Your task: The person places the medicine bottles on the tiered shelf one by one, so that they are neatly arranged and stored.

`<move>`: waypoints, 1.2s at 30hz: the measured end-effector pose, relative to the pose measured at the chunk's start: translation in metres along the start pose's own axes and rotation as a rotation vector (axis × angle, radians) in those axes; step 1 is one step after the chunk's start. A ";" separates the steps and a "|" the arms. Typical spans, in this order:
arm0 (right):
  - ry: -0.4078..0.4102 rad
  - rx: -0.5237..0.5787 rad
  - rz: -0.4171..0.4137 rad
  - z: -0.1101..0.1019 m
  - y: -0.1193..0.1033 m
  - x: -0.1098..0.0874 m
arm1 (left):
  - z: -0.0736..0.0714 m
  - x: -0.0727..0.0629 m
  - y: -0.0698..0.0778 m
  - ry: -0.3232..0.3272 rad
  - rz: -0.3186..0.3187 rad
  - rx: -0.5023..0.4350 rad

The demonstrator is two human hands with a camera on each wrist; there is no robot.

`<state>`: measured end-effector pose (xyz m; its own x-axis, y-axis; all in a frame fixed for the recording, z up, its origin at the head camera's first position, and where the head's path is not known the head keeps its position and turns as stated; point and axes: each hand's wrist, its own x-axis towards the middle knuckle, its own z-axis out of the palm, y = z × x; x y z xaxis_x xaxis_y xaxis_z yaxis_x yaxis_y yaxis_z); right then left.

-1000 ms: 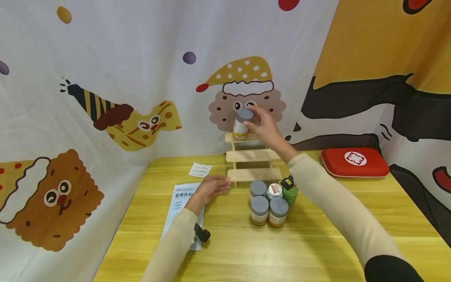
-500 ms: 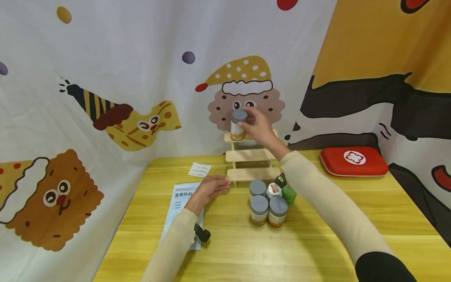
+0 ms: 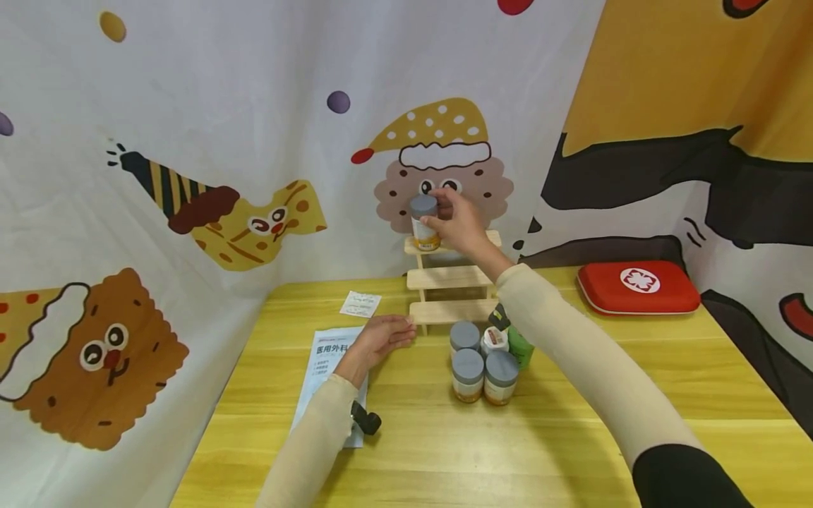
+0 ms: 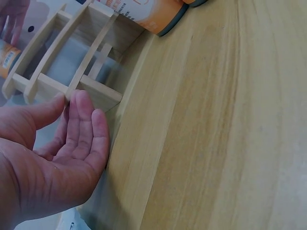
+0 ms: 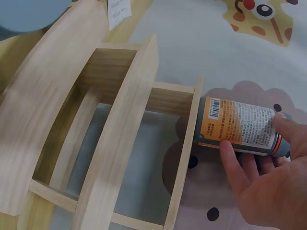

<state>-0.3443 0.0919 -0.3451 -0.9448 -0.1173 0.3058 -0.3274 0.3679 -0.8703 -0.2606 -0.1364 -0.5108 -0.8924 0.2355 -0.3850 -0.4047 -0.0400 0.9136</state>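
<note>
My right hand (image 3: 460, 224) grips a supplement jar (image 3: 424, 227) with a grey lid and orange-and-white label. The jar stands upright at the left end of the top step of a small three-step wooden display stand (image 3: 447, 278). In the right wrist view the base of the jar (image 5: 240, 125) meets the top step, with thumb and fingers around its lid end. My left hand (image 3: 384, 337) is at the left end of the lowest step. In the left wrist view, thumb and fingertips of this hand (image 4: 67, 158) pinch the corner of the stand (image 4: 86, 60).
Several grey-lidded jars (image 3: 467, 377), a small white-capped bottle (image 3: 495, 341) and a green container (image 3: 521, 348) cluster before the stand. A mask packet (image 3: 324, 367) and a paper slip (image 3: 360, 303) lie left. A red first-aid case (image 3: 638, 288) sits back right.
My right hand has shifted slightly left with the jar, along the top step to its left end. The jar looks more upright. My left hand stays at the stand's lowest step.
</note>
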 end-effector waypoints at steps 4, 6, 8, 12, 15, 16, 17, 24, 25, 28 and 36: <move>0.012 0.009 0.008 0.003 0.001 -0.001 | 0.001 -0.001 0.000 -0.002 0.001 0.002; 0.013 0.003 0.008 0.003 0.003 -0.003 | 0.001 -0.001 0.000 -0.001 0.002 0.001; 0.011 -0.002 0.011 0.003 0.004 -0.006 | 0.002 -0.002 -0.001 0.000 0.002 -0.002; 0.011 -0.039 0.013 -0.003 0.009 -0.015 | 0.003 -0.002 -0.001 -0.003 -0.003 0.001; 0.006 -0.067 -0.004 -0.011 0.012 -0.022 | 0.003 -0.002 0.000 -0.006 -0.010 0.007; 0.003 -0.072 -0.009 -0.014 0.013 -0.025 | 0.003 -0.001 0.000 -0.008 -0.011 0.008; -0.003 -0.075 -0.014 -0.017 0.014 -0.028 | 0.003 -0.001 0.000 -0.008 -0.013 0.007; -0.058 -0.090 0.014 -0.039 0.018 -0.055 | 0.000 0.000 0.000 0.000 -0.006 0.016; -0.065 -0.092 0.011 -0.042 0.018 -0.058 | 0.000 0.000 0.000 0.002 -0.006 0.021; -0.091 -0.093 0.000 -0.049 0.019 -0.070 | -0.001 0.001 0.000 0.005 -0.013 0.026; -0.127 -0.076 -0.018 -0.067 0.025 -0.106 | 0.000 0.003 0.003 0.008 -0.016 0.024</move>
<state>-0.2522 0.1756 -0.3735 -0.9340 -0.2387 0.2658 -0.3474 0.4329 -0.8318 -0.2644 -0.1357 -0.5096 -0.8874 0.2284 -0.4003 -0.4140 -0.0132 0.9102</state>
